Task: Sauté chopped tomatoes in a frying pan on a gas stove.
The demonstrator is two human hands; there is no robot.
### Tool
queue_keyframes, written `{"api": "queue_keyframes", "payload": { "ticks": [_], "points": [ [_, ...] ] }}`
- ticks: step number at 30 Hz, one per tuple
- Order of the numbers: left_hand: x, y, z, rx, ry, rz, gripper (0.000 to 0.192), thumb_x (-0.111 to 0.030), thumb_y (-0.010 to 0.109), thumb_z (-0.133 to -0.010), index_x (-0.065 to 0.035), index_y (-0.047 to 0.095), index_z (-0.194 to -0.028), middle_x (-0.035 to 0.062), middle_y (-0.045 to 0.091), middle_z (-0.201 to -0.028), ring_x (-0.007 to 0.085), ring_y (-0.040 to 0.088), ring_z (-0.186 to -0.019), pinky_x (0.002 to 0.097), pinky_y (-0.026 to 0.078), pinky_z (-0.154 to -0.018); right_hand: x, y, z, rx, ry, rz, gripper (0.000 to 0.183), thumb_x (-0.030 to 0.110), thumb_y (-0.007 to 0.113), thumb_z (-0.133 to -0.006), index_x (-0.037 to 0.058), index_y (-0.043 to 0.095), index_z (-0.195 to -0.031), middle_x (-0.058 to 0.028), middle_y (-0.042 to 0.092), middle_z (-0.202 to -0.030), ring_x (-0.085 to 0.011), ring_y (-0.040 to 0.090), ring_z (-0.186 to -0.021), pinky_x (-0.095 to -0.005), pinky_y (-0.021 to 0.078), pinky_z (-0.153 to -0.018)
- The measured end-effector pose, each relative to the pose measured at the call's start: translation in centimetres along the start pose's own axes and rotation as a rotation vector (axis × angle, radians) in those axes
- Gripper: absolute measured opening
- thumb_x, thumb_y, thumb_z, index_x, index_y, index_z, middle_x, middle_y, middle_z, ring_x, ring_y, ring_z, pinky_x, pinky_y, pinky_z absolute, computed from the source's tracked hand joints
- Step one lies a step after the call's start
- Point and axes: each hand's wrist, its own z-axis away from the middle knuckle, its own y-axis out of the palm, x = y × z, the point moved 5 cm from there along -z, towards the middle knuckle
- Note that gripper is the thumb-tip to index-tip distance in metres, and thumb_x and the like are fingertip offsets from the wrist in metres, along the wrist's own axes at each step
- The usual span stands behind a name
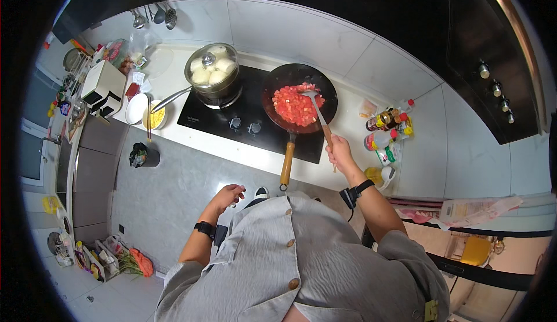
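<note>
My right hand (340,153) grips the wooden handle of a metal spatula (320,111). The spatula's blade rests among chopped red tomatoes (296,105) in a dark wok (329,82). The wok stands on the right side of a black glass cooktop (273,141), its wooden handle pointing towards me. My left hand (229,197) hangs in front of my body with fingers loosely curled, holding nothing that I can see. On the cooktop's left side, a pot (217,88) has a glass lid (209,58) over several pale, round pieces of food.
Left of the cooktop, a bowl (162,124) of yellow food bears chopsticks (149,126), beside a white bowl (135,109). The pot's long handle (172,99) reaches over it. Sauce bottles (377,140) and an oil jug (383,176) stand at right. A bin (151,157) is on the floor.
</note>
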Motion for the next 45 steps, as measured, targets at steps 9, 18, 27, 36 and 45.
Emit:
{"api": "queue_keyframes", "payload": {
  "ticks": [9, 18, 27, 36, 45],
  "points": [
    [-0.1, 1.3, -0.3, 0.039, -0.046, -0.014, 0.031, -0.027, 0.054, -0.096, -0.0018, 0.064, -0.111, 0.0031, 0.062, -0.087, 0.0098, 0.048, -0.069, 0.0235, 0.042, -0.063, -2.5, -1.1, 2.2, -0.012, 0.068, 0.08, 0.028, 0.035, 0.038, -0.104, 0.0097, 0.051, -0.104, 0.0005, 0.046, -0.06, -0.0078, 0.03, -0.036, -0.0244, 0.023, -0.033],
    [0.6, 1.4, -0.1, 0.06, -0.072, -0.003, 0.033, -0.03, 0.057, -0.095, -0.0017, 0.064, -0.11, 0.0034, 0.063, -0.084, 0.0094, 0.048, -0.065, 0.0235, 0.04, -0.056, -2.7, 0.1, 4.0, 0.04, 0.03, 0.089, 0.03, 0.034, 0.041, -0.104, 0.0071, 0.055, -0.102, 0.0001, 0.046, -0.058, -0.0086, 0.032, -0.035, -0.0263, 0.0245, -0.032],
    [1.3, 1.0, -0.3, 0.072, -0.048, -0.015, 0.032, -0.029, 0.058, -0.095, -0.0017, 0.066, -0.109, 0.0031, 0.064, -0.083, 0.0098, 0.05, -0.068, 0.0229, 0.041, -0.063, -2.7, -1.3, 6.6, -0.02, 0.084, 0.106, 0.031, 0.034, 0.041, -0.103, 0.0069, 0.055, -0.101, -0.0003, 0.048, -0.06, -0.0086, 0.033, -0.036, -0.0258, 0.0248, -0.033],
    [1.9, 0.9, -1.2, 0.084, -0.052, -0.02, 0.031, -0.026, 0.056, -0.096, -0.0002, 0.064, -0.112, 0.0041, 0.064, -0.084, 0.0081, 0.048, -0.065, 0.0213, 0.039, -0.058, 2.5, -3.4, 10.1, -0.001, 0.149, 0.266, 0.031, 0.035, 0.043, -0.103, 0.0064, 0.055, -0.102, -0.0002, 0.049, -0.062, -0.0072, 0.033, -0.039, -0.0244, 0.0246, -0.034],
    [1.2, 1.4, -1.4, 0.096, -0.046, -0.054, 0.032, -0.026, 0.054, -0.097, -0.0004, 0.065, -0.112, 0.0043, 0.064, -0.086, 0.0095, 0.05, -0.071, 0.0224, 0.041, -0.063, 2.4, 0.0, 5.4, 0.021, 0.081, 0.158, 0.03, 0.034, 0.041, -0.104, 0.0068, 0.052, -0.097, -0.0005, 0.048, -0.063, -0.0079, 0.033, -0.04, -0.0246, 0.025, -0.034]
  ]
}}
